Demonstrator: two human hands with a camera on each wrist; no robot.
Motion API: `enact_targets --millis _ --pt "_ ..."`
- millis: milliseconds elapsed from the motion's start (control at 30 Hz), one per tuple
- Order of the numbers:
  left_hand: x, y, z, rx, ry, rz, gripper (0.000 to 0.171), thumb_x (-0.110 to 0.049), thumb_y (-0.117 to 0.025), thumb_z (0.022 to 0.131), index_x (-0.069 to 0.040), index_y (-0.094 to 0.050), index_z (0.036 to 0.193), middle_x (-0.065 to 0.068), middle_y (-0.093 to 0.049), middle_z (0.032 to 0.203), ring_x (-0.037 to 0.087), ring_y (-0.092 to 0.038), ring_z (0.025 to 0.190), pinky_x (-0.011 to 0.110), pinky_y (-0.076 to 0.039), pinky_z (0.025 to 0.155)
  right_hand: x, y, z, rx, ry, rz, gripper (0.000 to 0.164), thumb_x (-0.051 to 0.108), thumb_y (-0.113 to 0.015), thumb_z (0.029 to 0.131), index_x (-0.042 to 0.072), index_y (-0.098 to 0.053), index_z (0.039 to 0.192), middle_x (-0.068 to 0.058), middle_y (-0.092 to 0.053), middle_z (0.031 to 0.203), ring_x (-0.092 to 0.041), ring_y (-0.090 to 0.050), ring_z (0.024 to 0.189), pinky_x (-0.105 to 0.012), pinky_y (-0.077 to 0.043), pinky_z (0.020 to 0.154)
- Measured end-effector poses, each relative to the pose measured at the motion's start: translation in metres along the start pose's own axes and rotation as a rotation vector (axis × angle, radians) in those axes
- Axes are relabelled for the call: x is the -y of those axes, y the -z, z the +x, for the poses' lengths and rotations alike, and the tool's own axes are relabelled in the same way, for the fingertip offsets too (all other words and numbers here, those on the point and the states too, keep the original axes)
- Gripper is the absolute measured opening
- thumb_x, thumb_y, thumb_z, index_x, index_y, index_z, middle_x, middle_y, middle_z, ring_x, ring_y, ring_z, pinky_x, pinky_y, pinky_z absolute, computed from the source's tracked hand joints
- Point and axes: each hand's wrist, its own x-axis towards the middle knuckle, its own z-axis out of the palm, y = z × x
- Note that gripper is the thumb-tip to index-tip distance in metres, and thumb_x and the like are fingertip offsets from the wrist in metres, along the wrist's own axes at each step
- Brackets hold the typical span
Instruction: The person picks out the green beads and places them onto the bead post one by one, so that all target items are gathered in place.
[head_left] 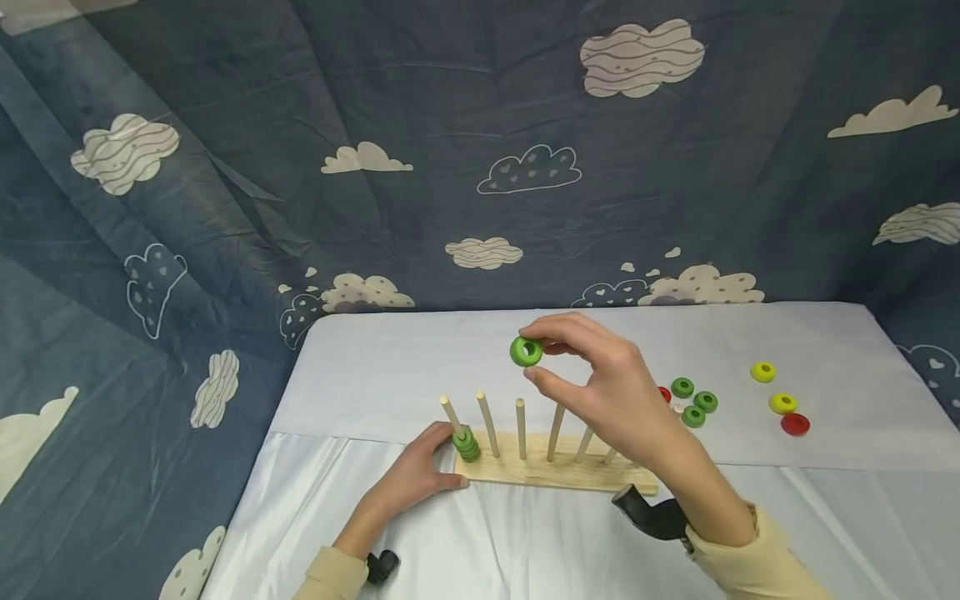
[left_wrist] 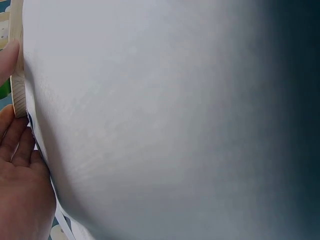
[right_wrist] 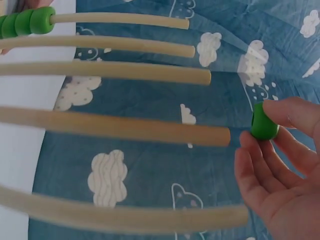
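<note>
My right hand (head_left: 600, 379) pinches a green ring (head_left: 527, 351) between thumb and fingertips, its hole showing. In the head view it is raised above the wooden peg board (head_left: 540, 472); the right wrist view has the ring (right_wrist: 264, 121) near a peg's tip (right_wrist: 220, 136), apart from it. Several green rings (head_left: 467, 446) are stacked on the leftmost peg (head_left: 452, 412). My left hand (head_left: 416, 471) grips the board's left end, thumb at the front edge and fingers behind. In the left wrist view, the thumb (left_wrist: 9, 59) lies against the board (left_wrist: 18, 95).
Loose green rings (head_left: 693, 416) lie right of the board, with a partly hidden red ring (head_left: 664, 393) beside them. Farther right are yellow rings (head_left: 783, 403) and another red ring (head_left: 795, 425). A white cloth (head_left: 360, 375) covers the table; a cloud-patterned curtain (head_left: 450, 100) hangs behind.
</note>
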Motion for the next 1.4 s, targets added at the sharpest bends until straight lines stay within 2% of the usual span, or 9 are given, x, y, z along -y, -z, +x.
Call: enact_targets --millis 533,800,1167,1400 --pt "-0.002 0.001 0.001 -0.006 -0.007 0.003 0.074 -0.030 -0.083 0.077 -0.016 -0.050 0.141 -0.004 -0.050 0.140 0.022 -0.039 0.137 0.046 -0.031 0.113 0.001 -0.023 0.015 0.119 0.019 0.121 0.037 0.004 -0.074 0.087 0.017 -0.066 0.120 0.011 -0.062 0.118 -0.008 -0.059 0.107 -0.029 -0.049 0.095" --pt "-0.003 0.002 0.000 -0.005 -0.004 0.000 0.073 -0.028 -0.083 0.076 -0.016 -0.051 0.141 -0.004 -0.050 0.139 0.022 -0.039 0.137 0.046 -0.030 0.114 0.003 -0.031 0.020 0.179 0.036 0.108 0.039 0.004 -0.074 0.086 0.020 -0.066 0.121 0.013 -0.062 0.118 -0.008 -0.058 0.108 -0.031 -0.049 0.095" --pt "-0.002 0.003 0.000 0.000 -0.014 -0.008 0.073 -0.030 -0.084 0.077 -0.022 -0.051 0.141 -0.009 -0.050 0.137 0.020 -0.038 0.137 0.048 -0.028 0.114 0.004 -0.041 0.027 0.289 0.107 0.101 0.035 0.003 -0.074 0.087 0.015 -0.065 0.119 0.011 -0.063 0.113 -0.006 -0.059 0.107 -0.027 -0.049 0.095" --pt "-0.003 0.004 0.000 -0.004 -0.017 -0.018 0.073 -0.028 -0.085 0.076 -0.025 -0.051 0.140 -0.011 -0.051 0.135 0.017 -0.038 0.136 0.047 -0.028 0.114 0.005 -0.046 0.033 0.376 0.090 0.077 0.033 0.005 -0.073 0.088 0.014 -0.065 0.119 0.011 -0.064 0.111 -0.004 -0.059 0.104 -0.024 -0.049 0.093"
